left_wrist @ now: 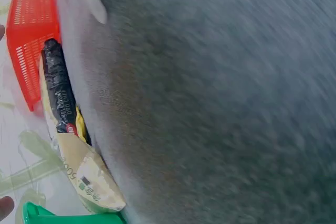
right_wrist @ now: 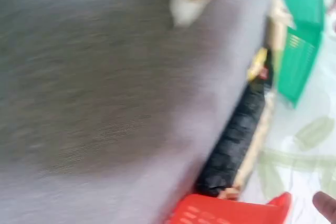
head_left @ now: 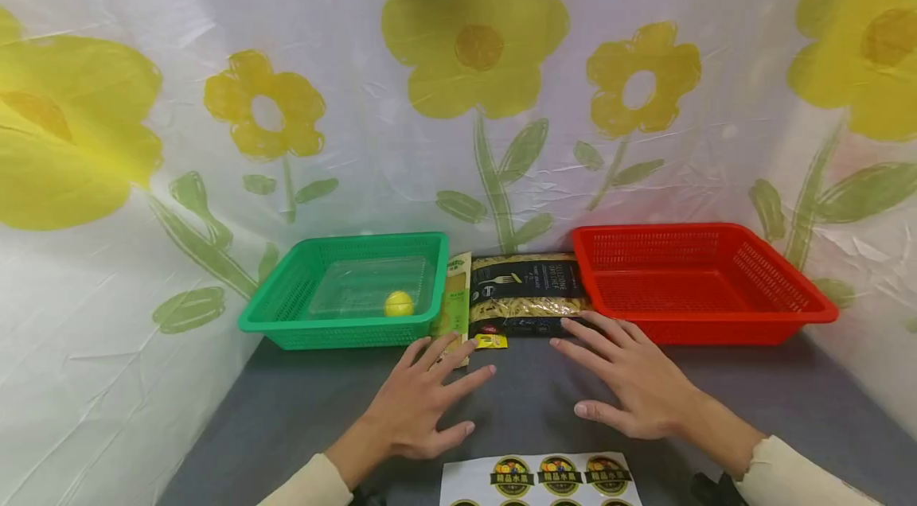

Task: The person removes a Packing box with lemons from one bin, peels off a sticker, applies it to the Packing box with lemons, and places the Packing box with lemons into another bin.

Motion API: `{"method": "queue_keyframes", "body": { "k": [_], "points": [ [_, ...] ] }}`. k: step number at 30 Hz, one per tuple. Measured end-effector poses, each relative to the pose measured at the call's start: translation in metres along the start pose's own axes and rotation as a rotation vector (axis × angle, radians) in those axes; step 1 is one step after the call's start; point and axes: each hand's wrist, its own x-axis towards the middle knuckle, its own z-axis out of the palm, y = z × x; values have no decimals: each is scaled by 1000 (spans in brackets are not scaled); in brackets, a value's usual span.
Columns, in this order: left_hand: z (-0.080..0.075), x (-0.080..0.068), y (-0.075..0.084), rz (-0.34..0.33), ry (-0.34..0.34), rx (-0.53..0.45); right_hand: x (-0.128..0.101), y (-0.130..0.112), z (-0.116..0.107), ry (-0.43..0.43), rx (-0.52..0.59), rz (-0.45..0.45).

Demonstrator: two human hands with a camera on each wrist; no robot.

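Both of my hands hover flat and spread over the grey table [head_left: 301,402], holding nothing. The left hand [head_left: 430,395] has its fingertips at the front end of a narrow green-and-yellow packet [head_left: 455,299]. The right hand [head_left: 623,379] has its fingertips close to the front edge of a black-and-clear pasta bag [head_left: 526,291]; whether they touch it I cannot tell. The bag and packet lie side by side between a green basket [head_left: 279,307] and a red basket [head_left: 809,303]. Both wrist views are blurred; the left one shows the pasta bag [left_wrist: 58,93] and the packet [left_wrist: 89,177].
The green basket holds a clear plastic tub [head_left: 358,287] and a small yellow ball-like fruit [head_left: 399,304]. The red basket holds nothing. A sheet of round stickers [head_left: 544,480] lies at the table's near edge. A flowered white cloth [head_left: 458,92] closes off the back and sides.
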Motion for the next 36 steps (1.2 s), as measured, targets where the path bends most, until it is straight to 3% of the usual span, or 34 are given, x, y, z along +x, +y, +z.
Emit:
{"method": "queue_keyframes", "body": {
  "k": [7, 11, 18, 23, 27, 32, 36],
  "points": [
    [0, 0, 1, -103, 82, -116, 27, 1, -12, 74, 118, 78],
    [4, -7, -2, -223, 138, -230, 44, -5, -13, 86, 221, 103],
    [19, -13, -7, -459, 321, -470, 67, -11, -17, 89, 320, 138],
    [33, -15, -16, -631, 490, -688, 82, -13, -19, 113, 352, 137],
    [41, -14, -25, -789, 559, -868, 90, -16, -21, 115, 372, 139],
    [44, -7, -34, -991, 690, -1188, 99, -19, -24, 63, 384, 166],
    [44, -8, -39, -1100, 840, -1475, 107, -21, -24, -11, 349, 149]
  ]
}}
